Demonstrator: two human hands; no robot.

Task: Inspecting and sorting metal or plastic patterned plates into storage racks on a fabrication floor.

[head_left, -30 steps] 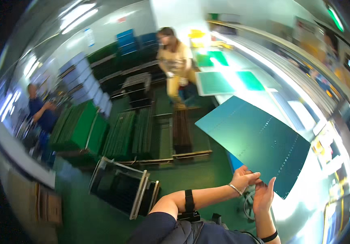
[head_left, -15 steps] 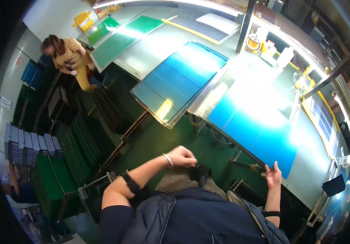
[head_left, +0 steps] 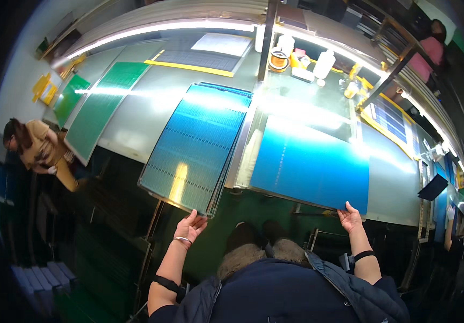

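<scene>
My left hand is at the near right corner of a stack of glossy blue perforated panels, its thumb by the edge and its fingers closed around the corner. How many panels it grips is hidden. My right hand holds the near edge of a smooth bright blue panel, thumb on top and the other fingers partly hidden at the edge. This panel lies flat on the lit worktable, to the right of the stack.
Behind the panels stand an orange wire spool and a white bottle. A metal post rises there. Green panels lie at the far left, beside a person in a tan shirt. Other people are at the right.
My left hand has moved from in front of my body to the stack's near corner. The view has turned rightward. My right hand stays at the bright blue panel's near edge.
</scene>
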